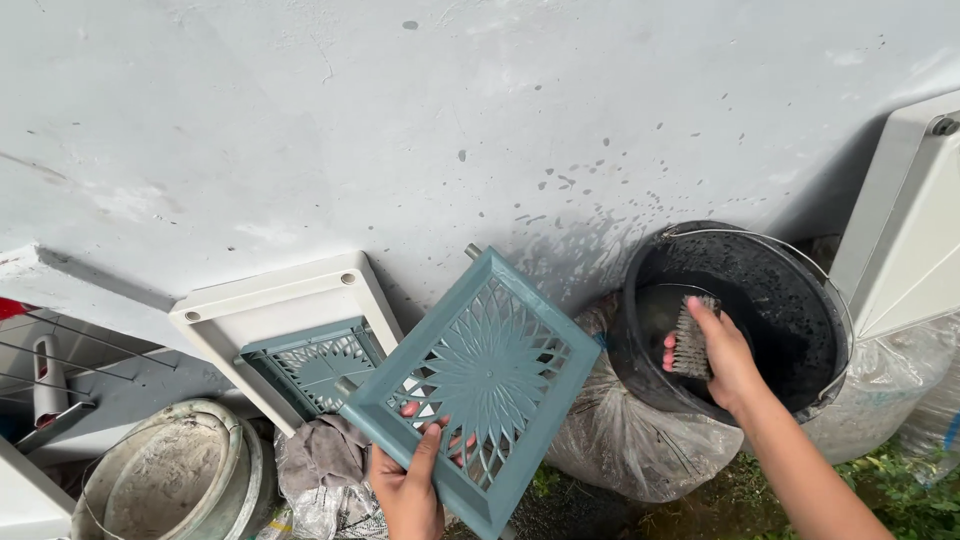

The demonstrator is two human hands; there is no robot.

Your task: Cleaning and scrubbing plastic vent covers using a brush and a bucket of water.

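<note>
My left hand (408, 490) grips the lower edge of a teal lattice panel (472, 385), tilted just left of the black bucket (790, 330). My right hand (722, 352), fingers closed around a scrub brush (692, 335), reaches inside that bucket.
</note>
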